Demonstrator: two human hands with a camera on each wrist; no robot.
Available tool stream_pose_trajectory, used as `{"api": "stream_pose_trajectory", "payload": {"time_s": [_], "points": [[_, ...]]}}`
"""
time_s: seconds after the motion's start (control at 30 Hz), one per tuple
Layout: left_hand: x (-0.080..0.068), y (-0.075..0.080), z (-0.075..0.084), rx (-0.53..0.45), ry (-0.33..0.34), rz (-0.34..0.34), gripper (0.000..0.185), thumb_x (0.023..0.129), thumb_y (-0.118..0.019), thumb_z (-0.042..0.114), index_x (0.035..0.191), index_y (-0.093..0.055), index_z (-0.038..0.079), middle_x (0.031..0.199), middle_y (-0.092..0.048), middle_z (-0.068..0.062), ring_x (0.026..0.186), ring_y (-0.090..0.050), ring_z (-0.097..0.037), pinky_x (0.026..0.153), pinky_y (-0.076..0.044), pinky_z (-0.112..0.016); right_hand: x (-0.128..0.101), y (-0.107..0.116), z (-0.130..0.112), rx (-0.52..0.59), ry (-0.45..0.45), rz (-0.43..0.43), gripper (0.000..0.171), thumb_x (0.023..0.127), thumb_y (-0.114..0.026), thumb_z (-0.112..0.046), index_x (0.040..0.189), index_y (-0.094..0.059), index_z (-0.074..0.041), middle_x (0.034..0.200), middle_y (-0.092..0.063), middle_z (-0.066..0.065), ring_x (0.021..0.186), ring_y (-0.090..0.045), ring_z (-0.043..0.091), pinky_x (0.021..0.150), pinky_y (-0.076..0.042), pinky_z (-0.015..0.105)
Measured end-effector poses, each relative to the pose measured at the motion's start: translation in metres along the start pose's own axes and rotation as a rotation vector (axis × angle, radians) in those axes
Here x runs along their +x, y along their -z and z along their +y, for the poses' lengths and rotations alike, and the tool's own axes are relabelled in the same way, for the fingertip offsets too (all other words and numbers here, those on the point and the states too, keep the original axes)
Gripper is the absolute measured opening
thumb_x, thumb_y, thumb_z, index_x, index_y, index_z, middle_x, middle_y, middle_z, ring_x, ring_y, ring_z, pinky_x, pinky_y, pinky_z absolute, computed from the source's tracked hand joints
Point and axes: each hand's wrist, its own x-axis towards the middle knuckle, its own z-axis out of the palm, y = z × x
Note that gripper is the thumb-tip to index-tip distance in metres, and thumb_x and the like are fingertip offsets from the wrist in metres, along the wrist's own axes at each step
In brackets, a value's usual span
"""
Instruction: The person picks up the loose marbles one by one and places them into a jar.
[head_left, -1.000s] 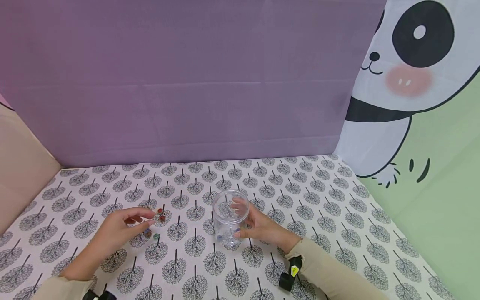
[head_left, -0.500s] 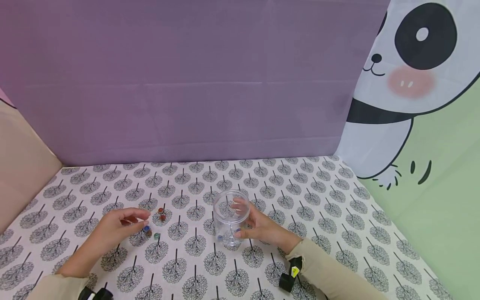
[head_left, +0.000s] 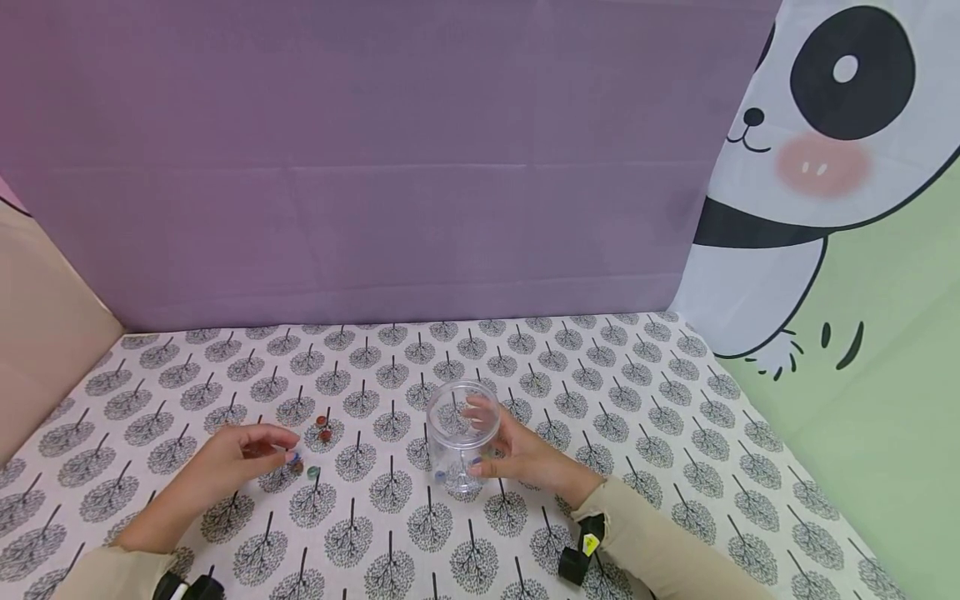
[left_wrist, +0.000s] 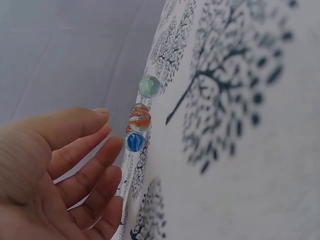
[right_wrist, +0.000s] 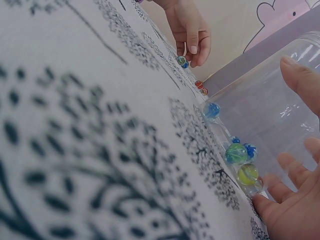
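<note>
The left hand (head_left: 225, 460) rests on the white tablecloth printed with dark trees (head_left: 637, 433), its fingers loosely bent and holding nothing, the fingertips (left_wrist: 112, 142) just at a small blue-and-white glass marble (left_wrist: 134, 142) that lies on the cloth. Close beyond that marble sit an orange-striped marble (left_wrist: 140, 120) and a pale green marble (left_wrist: 149, 86). The right hand (head_left: 525, 457) grasps the side of an upright clear plastic jar (head_left: 462, 435) standing mid-table, well apart from the left hand, with blue, green and yellow marbles (right_wrist: 239, 160) at its bottom.
</note>
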Motion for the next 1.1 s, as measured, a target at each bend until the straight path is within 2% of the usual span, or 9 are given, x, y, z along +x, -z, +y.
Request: {"api": "stream_pose_trajectory", "payload": {"time_s": [0.23,0.4,0.7,0.97,1.1], "points": [[-0.001,0.001,-0.003,-0.061,0.041,-0.031,0.029,0.086,-0.066,0.012,0.110,-0.063,-0.004,0.093,-0.067,-0.006,0.076,-0.058,-0.007,0.065,-0.050,-0.023,0.000,-0.001,0.000,-0.009,0.004,-0.001,0.093,0.079,-0.075,-0.024,0.150,-0.015,-0.026,0.152,-0.026,0.011,0.137,-0.031,0.031,0.111,-0.026,0.040],[-0.002,0.002,-0.005,-0.061,0.047,-0.044,0.030,0.086,-0.066,0.012,0.111,-0.062,-0.005,0.095,-0.067,-0.009,0.078,-0.058,-0.005,0.067,-0.050,-0.023,0.001,-0.001,0.000,-0.009,0.013,-0.003,0.092,0.079,-0.075,-0.027,0.149,-0.015,-0.030,0.152,-0.026,0.011,0.137,-0.031,0.029,0.111,-0.026,0.040],[0.001,0.000,-0.010,-0.068,0.075,-0.078,0.030,0.086,-0.066,0.010,0.113,-0.063,-0.004,0.106,-0.064,-0.014,0.082,-0.055,-0.002,0.070,-0.050,-0.022,0.001,0.001,0.002,-0.016,0.011,0.008,0.093,0.079,-0.075,-0.025,0.150,-0.015,-0.029,0.152,-0.027,0.009,0.137,-0.030,0.028,0.111,-0.026,0.039],[0.001,0.000,-0.008,-0.069,0.080,-0.085,0.032,0.085,-0.066,0.007,0.114,-0.062,-0.004,0.109,-0.063,-0.016,0.083,-0.055,-0.004,0.069,-0.050,-0.022,-0.001,0.000,-0.003,-0.019,-0.002,0.000,0.093,0.081,-0.073,-0.022,0.151,-0.012,-0.018,0.152,-0.026,0.011,0.135,-0.034,0.033,0.110,-0.029,0.042],[0.000,-0.001,-0.010,-0.075,0.095,-0.084,0.032,0.084,-0.067,0.007,0.114,-0.062,-0.004,0.106,-0.062,-0.014,0.080,-0.054,-0.006,0.067,-0.049,-0.023,0.000,-0.001,-0.002,-0.016,-0.009,0.005,0.093,0.080,-0.074,-0.020,0.150,-0.014,-0.017,0.152,-0.027,0.012,0.135,-0.034,0.032,0.110,-0.029,0.040]]}}
